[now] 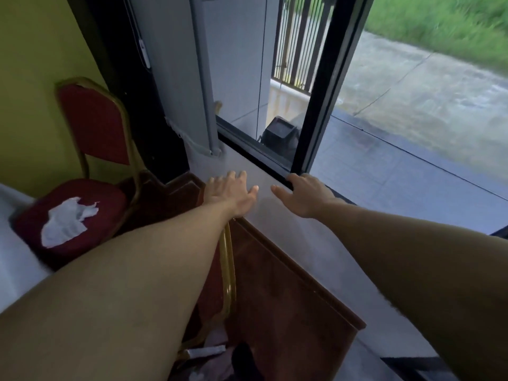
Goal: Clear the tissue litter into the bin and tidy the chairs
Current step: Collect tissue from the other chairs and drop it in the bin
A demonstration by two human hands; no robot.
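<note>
One tissue (68, 221) lies crumpled on the red seat of a chair (93, 125) against the yellow wall at far left. Nothing touches it, so the litter step seems not yet done. A pale scrap (204, 351) at the bottom edge may be a second tissue, but it is too blurred to say. The left hand (228, 193) is spread, fingers apart, holding nothing, over the near edge of the white sill (275, 243). Under that forearm runs the gold frame of a second chair (229, 270), mostly hidden; that makes two chairs, as far as can be seen. Beyond the glass stands one dark box (280, 136), possibly the bin. The right hand (302, 196) lies flat with thumb out, fingertips touching the foot of the black frame (327, 92), gripping nothing. Neither of the two hands is on the task's things. I judge the next move calls for the left hand to swing left to the seat and pinch up the tissue, then carry it to the bin.
</note>
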